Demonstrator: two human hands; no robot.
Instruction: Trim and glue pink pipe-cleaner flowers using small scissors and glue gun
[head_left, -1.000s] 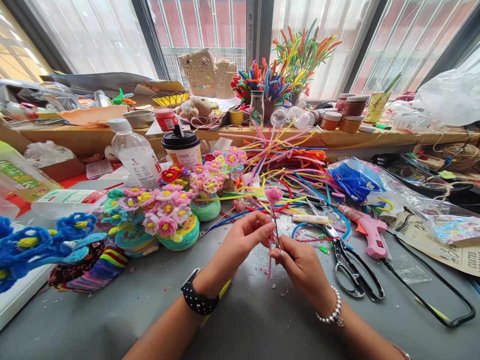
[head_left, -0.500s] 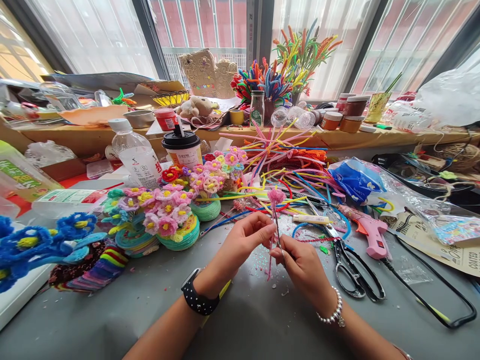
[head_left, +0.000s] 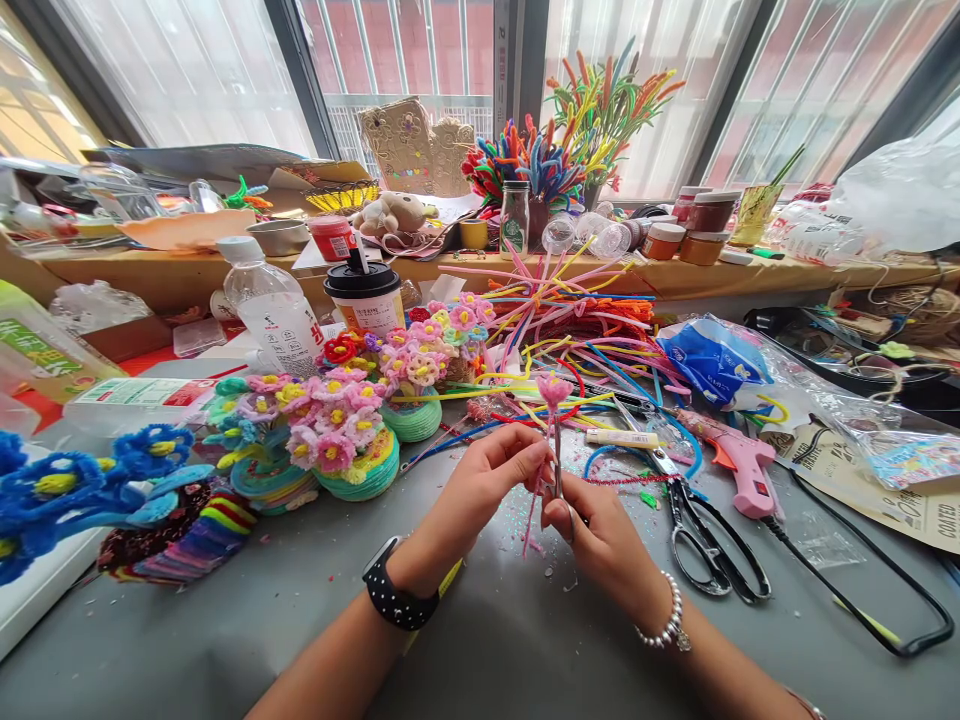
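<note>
A small fuzzy pink flower (head_left: pixel 553 390) stands upright above both hands, its thin pink stem trailing down below the fingers. My left hand (head_left: pixel 491 485), with a dotted black watch on its wrist, pinches the stem between thumb and fingertips. Close beside it, my right hand (head_left: pixel 607 525) is closed on small metal scissors (head_left: pixel 557 465), whose blades point up along the stem towards the flower. A beaded bracelet circles the right wrist. Bits of pink fluff and glitter lie on the grey table (head_left: pixel 510 640) under the hands.
Pots of pink pipe-cleaner flowers (head_left: pixel 341 415) and blue flowers (head_left: pixel 154 450) stand at left, near a bottle (head_left: pixel 274 315) and a lidded cup (head_left: pixel 365 300). Loose pipe cleaners (head_left: pixel 577 320) lie behind the hands. Large black-handled scissors (head_left: pixel 709 540) and a pink glue gun (head_left: pixel 750 470) lie right.
The flower has turned, showing its petals more openly. The stem's lower end has swung left, and the small scissors have shifted slightly in my right hand.
</note>
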